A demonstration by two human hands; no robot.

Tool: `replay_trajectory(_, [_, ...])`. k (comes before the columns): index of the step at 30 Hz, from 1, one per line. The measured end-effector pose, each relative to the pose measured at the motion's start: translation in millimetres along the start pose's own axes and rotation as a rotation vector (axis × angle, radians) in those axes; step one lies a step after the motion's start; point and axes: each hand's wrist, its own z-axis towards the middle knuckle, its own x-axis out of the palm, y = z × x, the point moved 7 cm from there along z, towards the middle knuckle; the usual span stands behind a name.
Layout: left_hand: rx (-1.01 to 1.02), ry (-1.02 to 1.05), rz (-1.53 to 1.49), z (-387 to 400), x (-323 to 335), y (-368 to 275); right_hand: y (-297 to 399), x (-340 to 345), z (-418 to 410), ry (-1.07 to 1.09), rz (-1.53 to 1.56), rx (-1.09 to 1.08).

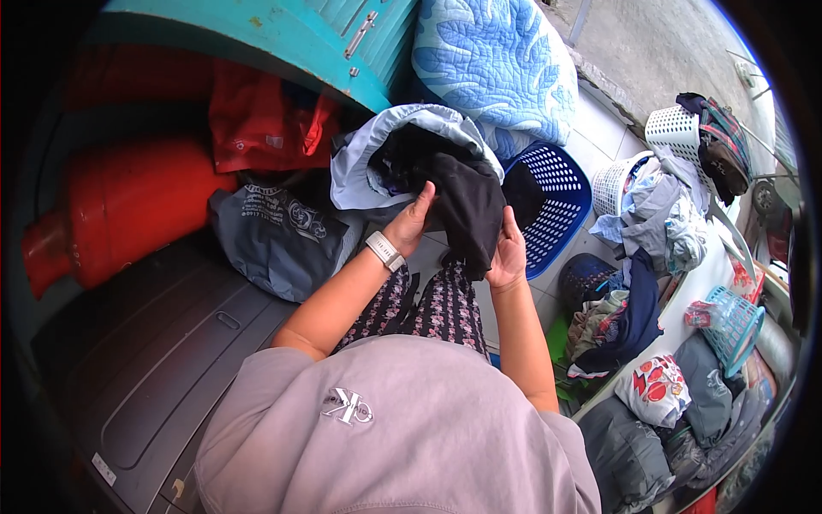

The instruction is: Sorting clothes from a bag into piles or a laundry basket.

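A black cloth garment point(472, 212) hangs between my two hands, in front of my legs. My left hand point(411, 221), with a pale watch on its wrist, grips the garment's left side, thumb up. On the right edge of the garment is my right hand point(507, 254), its fingers partly hidden by the cloth. Just beyond the hands, a light grey bag point(353, 170) with a wide mouth holds dark clothes. A blue perforated plastic basket point(557, 238) stands to the right with a dark cloth inside.
A blue-and-white quilt point(494, 64) lies beyond the basket. At left are a red gas cylinder point(141, 209), a grey printed bag point(276, 238) and a dark plastic lid point(173, 366). White baskets point(607, 186) heaped with laundry, and filled bags point(623, 450), stand at right.
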Motion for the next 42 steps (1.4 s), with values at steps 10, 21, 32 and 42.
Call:
replay_trajectory(10, [-0.134, -0.048, -0.269, 0, 13, -10, -5, 13, -3, 0.063, 0.033, 0.092])
replay_trajectory(21, [-0.036, -0.157, -0.186, -42, 17, -116, 74, -5, 3, -0.375, -0.897, -0.341])
replay_trajectory(32, [0.525, -0.24, 0.045, -63, 34, -184, 95, -1, 11, -0.317, -0.852, -0.5])
replay_trajectory(42, [0.78, -0.119, 1.077, -43, 96, -210, 107, -15, 15, -0.356, -0.789, -0.532])
